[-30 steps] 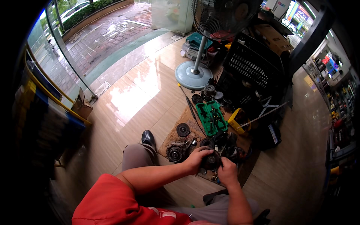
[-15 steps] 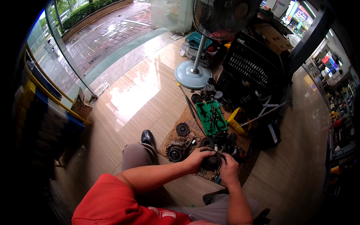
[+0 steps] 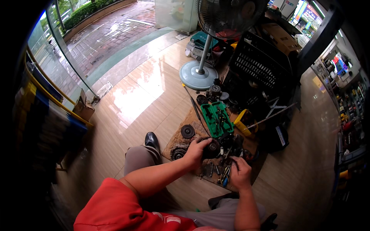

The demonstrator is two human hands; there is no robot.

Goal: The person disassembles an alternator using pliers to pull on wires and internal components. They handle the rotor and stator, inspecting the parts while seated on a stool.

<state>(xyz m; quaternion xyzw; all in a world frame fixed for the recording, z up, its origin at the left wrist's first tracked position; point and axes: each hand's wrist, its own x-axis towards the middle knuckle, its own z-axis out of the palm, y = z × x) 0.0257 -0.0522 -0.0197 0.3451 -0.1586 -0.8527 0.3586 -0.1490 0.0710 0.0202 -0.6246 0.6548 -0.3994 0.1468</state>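
Observation:
My left hand [image 3: 195, 152] is closed around a dark round metal part [image 3: 212, 148] with a hub in its middle, held over the greasy cardboard [image 3: 178, 139]. To its right, my right hand [image 3: 240, 174] has its fingertips pinched together above the small tools; what they hold, if anything, is too small to make out. Left of my left hand, a greasy motor-like housing [image 3: 178, 152] lies partly hidden. A black pulley-like disc [image 3: 187, 131] rests beyond it. Sockets or bits and screwdrivers [image 3: 224, 178] lie below the hands.
A green tool case [image 3: 216, 120] lies open beyond the hands, with a yellow tool [image 3: 243, 122] to its right. Farther back stand a fan's round base [image 3: 199, 75] and a black crate [image 3: 255, 63]. Long-handled dark tool [image 3: 195, 107] lies on the cardboard's far left edge.
Both hands were on the dark round part. My left hand has carried it away from me and slightly left; my right hand has let go and moved a little right and nearer.

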